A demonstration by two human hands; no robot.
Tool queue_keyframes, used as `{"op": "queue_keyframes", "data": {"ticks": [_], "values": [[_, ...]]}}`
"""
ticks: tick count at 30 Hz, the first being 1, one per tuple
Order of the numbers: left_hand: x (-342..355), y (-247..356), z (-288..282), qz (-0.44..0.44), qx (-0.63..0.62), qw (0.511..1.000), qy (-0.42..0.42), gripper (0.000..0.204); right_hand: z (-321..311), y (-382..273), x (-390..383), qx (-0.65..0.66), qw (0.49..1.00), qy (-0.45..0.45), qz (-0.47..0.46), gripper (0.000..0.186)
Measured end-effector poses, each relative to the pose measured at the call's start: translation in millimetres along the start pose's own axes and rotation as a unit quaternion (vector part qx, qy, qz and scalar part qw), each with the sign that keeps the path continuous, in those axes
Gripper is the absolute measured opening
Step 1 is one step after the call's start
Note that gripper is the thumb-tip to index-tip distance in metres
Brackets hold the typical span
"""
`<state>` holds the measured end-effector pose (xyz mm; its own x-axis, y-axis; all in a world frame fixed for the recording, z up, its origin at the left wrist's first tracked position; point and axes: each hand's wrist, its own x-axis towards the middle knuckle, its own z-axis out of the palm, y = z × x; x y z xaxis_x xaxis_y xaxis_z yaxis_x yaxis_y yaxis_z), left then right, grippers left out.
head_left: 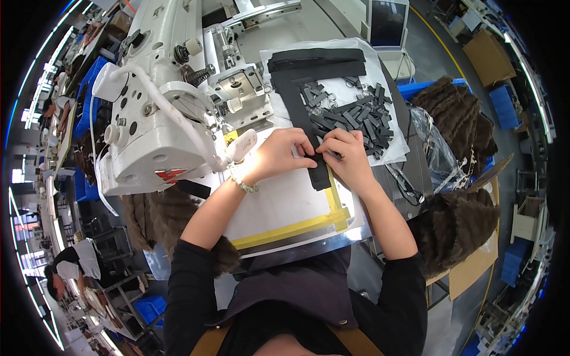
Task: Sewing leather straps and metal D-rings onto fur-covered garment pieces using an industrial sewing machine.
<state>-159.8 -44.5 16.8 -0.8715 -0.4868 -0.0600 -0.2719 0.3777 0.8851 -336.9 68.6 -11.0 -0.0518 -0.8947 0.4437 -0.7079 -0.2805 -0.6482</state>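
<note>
A long black fabric strip [320,178] runs toward me over the white work surface, from under a stack of folded black fabric [317,59]. My left hand [280,155] rests at its left edge, thumb and fingertips closing on the cloth. From the other side my right hand [347,159] pinches at the right edge with curled fingers. Whether a small piece sits between the right fingertips is hidden. Just beyond the right hand, a pile of short black tabs [371,121], some with metal rings, lies on white paper [396,155].
A white sewing machine [151,124] stands close on the left, its lamp [242,145] by my left wrist. Scissors [405,185] lie right of the paper. Yellow tape [285,230] lines the near edge. Brown furry pieces [457,228] fill the right side; a screen [387,24] stands behind.
</note>
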Motion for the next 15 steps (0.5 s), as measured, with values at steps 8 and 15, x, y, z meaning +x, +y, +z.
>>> {"op": "queue_keyframes", "data": {"ticks": [8,15], "values": [[-1.6,-1.3,-0.8,0.020,0.005,1.000,0.001,0.018,-0.2,0.5,0.2,0.001,1.000,-0.001,-0.003,0.010],[-0.8,-5.4,2.5,0.017,0.024,1.000,-0.004,0.024,-0.2,0.9,-1.1,0.002,1.000,-0.019,0.015,0.014]]}}
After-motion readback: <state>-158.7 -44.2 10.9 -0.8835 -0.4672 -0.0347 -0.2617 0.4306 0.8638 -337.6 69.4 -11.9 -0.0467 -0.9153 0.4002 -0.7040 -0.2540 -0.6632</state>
